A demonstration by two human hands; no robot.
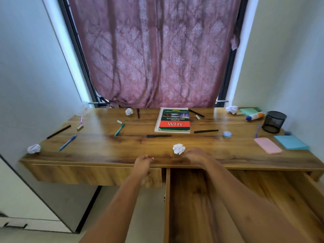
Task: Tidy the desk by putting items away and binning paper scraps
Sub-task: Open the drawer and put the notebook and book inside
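The right grip (194, 156) is at the front edge of the counter (114, 148), and a crumpled paper ball (178, 149) lies just left of it. Its fingers are hidden, so I cannot tell if it is wide or narrow. The left grip (142, 163) has curled fingers and seems to hold nothing. Below the right grip a drawer (245, 199) stands open. The task looks hardly begun: other paper balls (33, 148), pens (67, 142) and the book (172, 120) ahead of both grips are not yet put away.

A home study corner here: a wooden desk (105, 146) strewn with pens and a spiral-bound book (172, 120), pink patterned curtain (154, 53) filling the upper centre.
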